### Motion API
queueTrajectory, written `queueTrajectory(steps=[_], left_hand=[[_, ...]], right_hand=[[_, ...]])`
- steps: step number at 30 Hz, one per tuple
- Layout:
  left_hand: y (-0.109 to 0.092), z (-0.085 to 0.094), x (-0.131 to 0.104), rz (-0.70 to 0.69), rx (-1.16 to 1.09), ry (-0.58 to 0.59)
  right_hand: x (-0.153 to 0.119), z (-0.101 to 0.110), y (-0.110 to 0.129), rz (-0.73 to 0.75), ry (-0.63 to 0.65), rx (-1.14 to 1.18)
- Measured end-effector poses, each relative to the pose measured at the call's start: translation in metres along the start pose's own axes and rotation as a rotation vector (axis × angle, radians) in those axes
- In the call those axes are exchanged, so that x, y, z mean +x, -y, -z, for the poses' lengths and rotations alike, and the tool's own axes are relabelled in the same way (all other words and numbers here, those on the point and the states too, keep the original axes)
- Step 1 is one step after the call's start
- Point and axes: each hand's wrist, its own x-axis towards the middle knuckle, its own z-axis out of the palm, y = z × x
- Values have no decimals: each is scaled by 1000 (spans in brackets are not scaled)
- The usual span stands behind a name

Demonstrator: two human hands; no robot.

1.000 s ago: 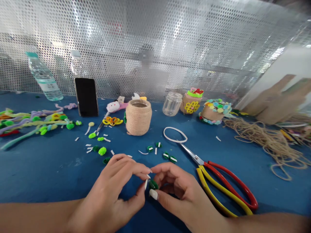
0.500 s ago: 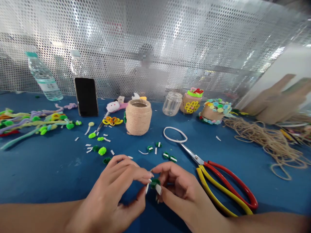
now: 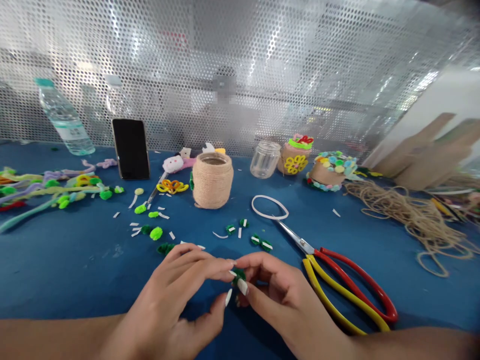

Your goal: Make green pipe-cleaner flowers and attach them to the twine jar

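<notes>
Between the thumb and forefinger of my right hand [image 3: 275, 292] is a small fuzzy dark green chenille piece [image 3: 239, 276], partly covered by the fingers. My left hand [image 3: 183, 295] is close on its other side; the forefinger's tip touches the piece while the thumb stands apart below. Beyond the hands lie several like green pieces [image 3: 255, 240] bearing white strips. Loose white strips [image 3: 240, 233] are scattered among them. Past my left fingers are more dark green [image 3: 165, 248] and bright green tufts [image 3: 156, 233]. A twine-wrapped jar [image 3: 213, 182] stands upright farther back.
Scissors [image 3: 305, 247] with red and yellow handles lie at the right, near a white loop [image 3: 270, 207]. Tangled twine [image 3: 412, 215], a clear jar [image 3: 264, 161] and decorated jars [image 3: 296, 162] are beyond. At left are a phone [image 3: 131, 150], bottle [image 3: 67, 122] and coloured pipe cleaners [image 3: 48, 190].
My left thumb has come away from the green piece and dropped slightly, leaving the forefinger against it. My right hand still pinches the piece, now turned a little.
</notes>
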Motion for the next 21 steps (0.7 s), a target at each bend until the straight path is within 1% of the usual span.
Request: queueTrajectory(steps=[6, 9, 12, 15, 17, 21], left_hand=[[-4, 1, 3, -23, 27, -62], [-5, 0, 3, -62, 52, -64], [-5, -3, -2, -176, 127, -13], [-4, -5, -8, -315, 249, 86], [-3, -5, -12, -363, 329, 132], [-4, 0, -14, -507, 447, 122]], right_hand=[[0, 2, 1, 23, 22, -64], [0, 1, 1, 27, 43, -13], [0, 0, 2, -8, -5, 65], [-1, 0, 5, -23, -86, 98], [-1, 1, 6, -32, -113, 130], [0, 2, 5, -48, -110, 186]])
